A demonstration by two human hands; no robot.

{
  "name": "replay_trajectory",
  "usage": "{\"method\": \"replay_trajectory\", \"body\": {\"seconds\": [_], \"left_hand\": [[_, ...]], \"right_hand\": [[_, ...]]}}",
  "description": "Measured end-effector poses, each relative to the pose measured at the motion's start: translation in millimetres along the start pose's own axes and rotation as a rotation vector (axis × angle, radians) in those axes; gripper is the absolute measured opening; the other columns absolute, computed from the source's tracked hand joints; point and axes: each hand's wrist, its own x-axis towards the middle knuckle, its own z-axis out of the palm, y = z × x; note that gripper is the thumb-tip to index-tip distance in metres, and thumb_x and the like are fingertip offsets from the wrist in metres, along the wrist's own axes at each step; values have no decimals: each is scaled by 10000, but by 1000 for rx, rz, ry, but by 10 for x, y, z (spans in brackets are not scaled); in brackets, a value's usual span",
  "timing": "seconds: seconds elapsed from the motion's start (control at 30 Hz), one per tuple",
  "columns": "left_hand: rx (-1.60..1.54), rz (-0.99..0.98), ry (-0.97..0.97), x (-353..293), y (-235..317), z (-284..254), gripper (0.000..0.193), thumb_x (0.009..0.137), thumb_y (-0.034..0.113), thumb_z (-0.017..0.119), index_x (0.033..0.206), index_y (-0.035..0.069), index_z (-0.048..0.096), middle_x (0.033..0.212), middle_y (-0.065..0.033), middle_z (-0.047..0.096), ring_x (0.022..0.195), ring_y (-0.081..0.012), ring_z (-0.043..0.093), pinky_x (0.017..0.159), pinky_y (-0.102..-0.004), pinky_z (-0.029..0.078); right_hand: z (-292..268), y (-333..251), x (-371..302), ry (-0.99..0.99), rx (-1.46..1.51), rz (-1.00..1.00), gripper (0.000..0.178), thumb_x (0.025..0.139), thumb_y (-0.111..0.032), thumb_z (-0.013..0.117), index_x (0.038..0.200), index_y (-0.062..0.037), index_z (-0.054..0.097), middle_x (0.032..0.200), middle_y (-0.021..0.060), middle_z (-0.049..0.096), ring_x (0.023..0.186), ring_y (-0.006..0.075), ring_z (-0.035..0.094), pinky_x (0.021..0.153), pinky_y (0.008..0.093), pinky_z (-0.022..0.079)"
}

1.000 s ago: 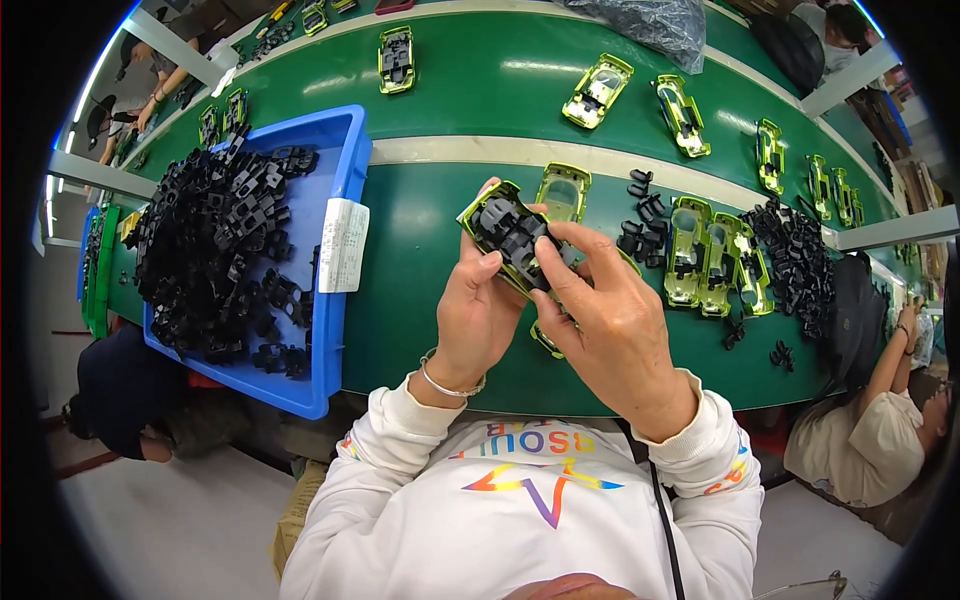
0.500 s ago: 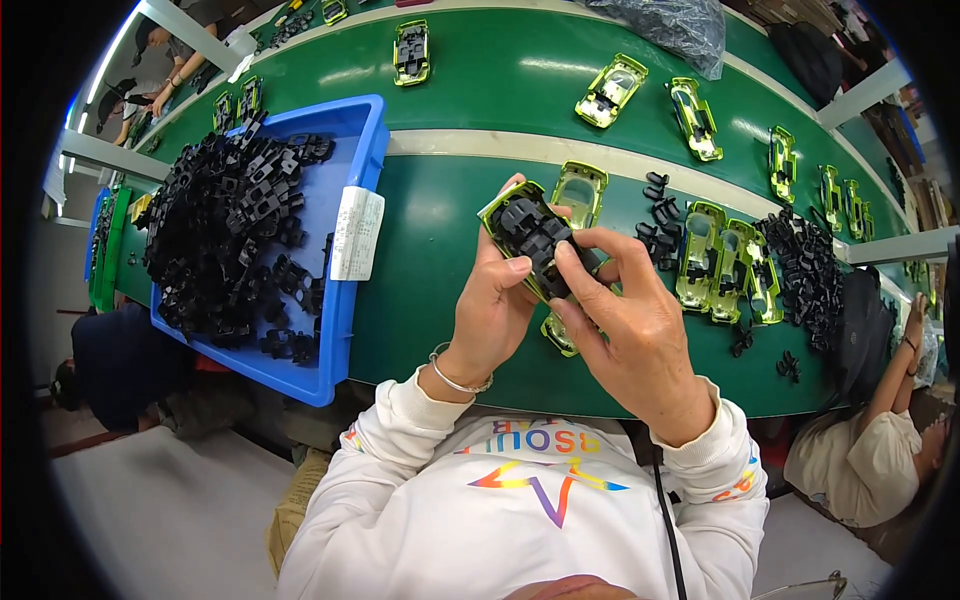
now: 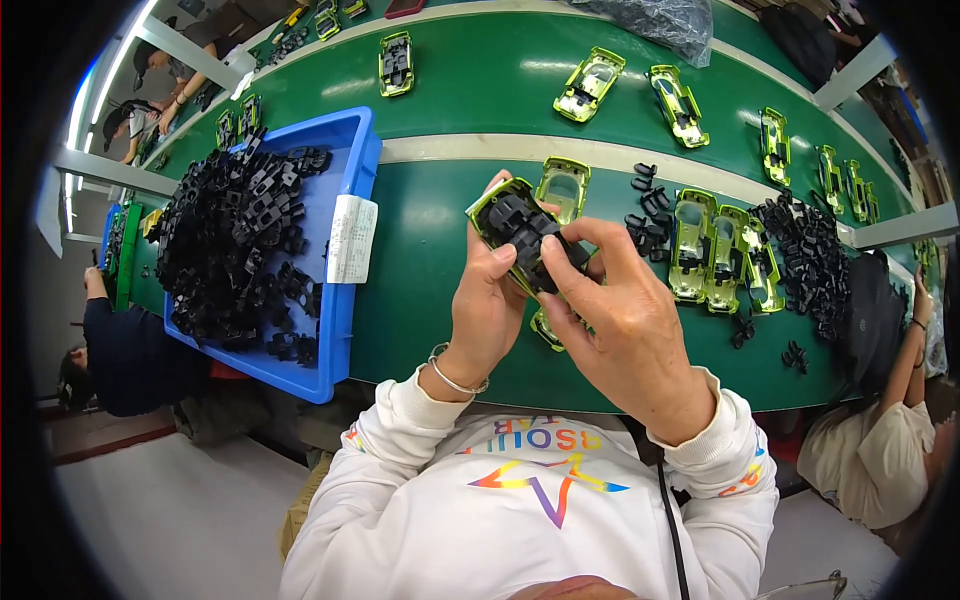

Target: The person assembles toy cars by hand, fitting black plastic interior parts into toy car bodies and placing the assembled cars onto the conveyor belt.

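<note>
A lime-green toy car body [image 3: 480,205] is between my two hands above the table, tilted, with a black seat insert [image 3: 522,232] lying inside it. My left hand [image 3: 485,305] is closed round the body's left side, its thumb on the near edge. My right hand [image 3: 630,315] grips the other end, with thumb and fingertips pressed on the black insert. Just beyond my hands lies another green car body [image 3: 563,188] with a clear window part. Part of a green body [image 3: 546,330] shows below the held one, mostly hidden by my hands.
At the left stands a blue bin [image 3: 340,330] heaped with black inserts [image 3: 235,235]. To the right lie several green car bodies [image 3: 692,245] and a pile of black parts [image 3: 805,255]. More bodies [image 3: 590,85] line the far green strip. Co-workers sit at both sides.
My hands keep the same hold on the car body, which shifts slightly left in view. The whole view has shifted a little. At the left, a co-worker's arm has come up to the green tray.
</note>
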Motion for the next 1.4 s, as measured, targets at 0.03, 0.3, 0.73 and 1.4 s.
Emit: {"method": "replay_trajectory", "body": {"seconds": [0.03, 0.3, 0.73, 1.4], "left_hand": [[3, -21, -1, -10, 7, -2, 666, 931, 193, 438, 1552, 107, 214, 1343, -162, 529, 1206, -258, 584, 1064, -408, 465], [-111, -84, -14, -14, 2, -30, 636, 936, 217, 393, 1542, 90, 245, 1355, -164, 531, 1203, -261, 590, 1065, -420, 467], [-51, -59, 103, 38, 34, -86, 584, 932, 272, 326, 1436, -14, 395, 1289, -256, 584, 1202, -369, 596, 1057, -480, 479], [75, -69, 79, -81, -42, -124, 531, 876, 159, 469, 1373, 10, 358, 1315, -203, 560, 1163, -260, 614, 1027, -391, 507]], "right_hand": [[-17, 0, -3, -18, 15, 10, 452, 733, 17, 779, 1170, -7, 663, 1170, 122, 559, 729, 218, 605, 619, 336, 526], [-23, 64, -8, -47, 22, -27, 421, 728, -12, 774, 1129, 19, 648, 1091, 112, 565, 823, 273, 632, 708, 374, 533], [106, 1, 85, -45, -24, -131, 493, 698, -2, 794, 1164, 26, 636, 1077, 122, 573, 819, 265, 638, 675, 358, 525], [-89, 7, 155, -222, -254, -79, 529, 698, -193, 850, 1176, -64, 663, 1190, 58, 626, 880, 239, 608, 743, 373, 446]]}}
